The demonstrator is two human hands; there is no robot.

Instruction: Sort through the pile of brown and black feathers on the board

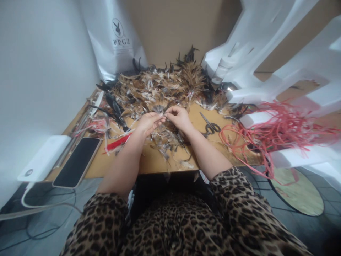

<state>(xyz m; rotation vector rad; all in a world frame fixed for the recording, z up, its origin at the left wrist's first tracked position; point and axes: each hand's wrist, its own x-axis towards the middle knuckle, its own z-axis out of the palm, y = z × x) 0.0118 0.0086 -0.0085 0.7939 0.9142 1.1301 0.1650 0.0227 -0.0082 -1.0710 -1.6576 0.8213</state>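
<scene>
My left hand (150, 122) and my right hand (178, 116) meet over the middle of the table, fingers closed in a pinch. Between the fingertips is a small bunch of feathers (159, 107), its tips fanning away from me; the fingers partly hide its base. A white thread (156, 134) hangs below my left hand. Under and nearer than my hands lie loose grey-brown feathers (169, 142). A large heap of brown feathers (157, 85) with black ones fills the far side. To the right of my right hand lie dark-handled scissors (210, 125).
A phone (77, 161) and a white power bank (45, 158) with a cable lie at the left edge. Red ribbon (118, 143) lies beside my left forearm. Tangled pink strips (277, 128) hang at the right near a clear bottle (221, 70). A silver bag (117, 53) stands behind.
</scene>
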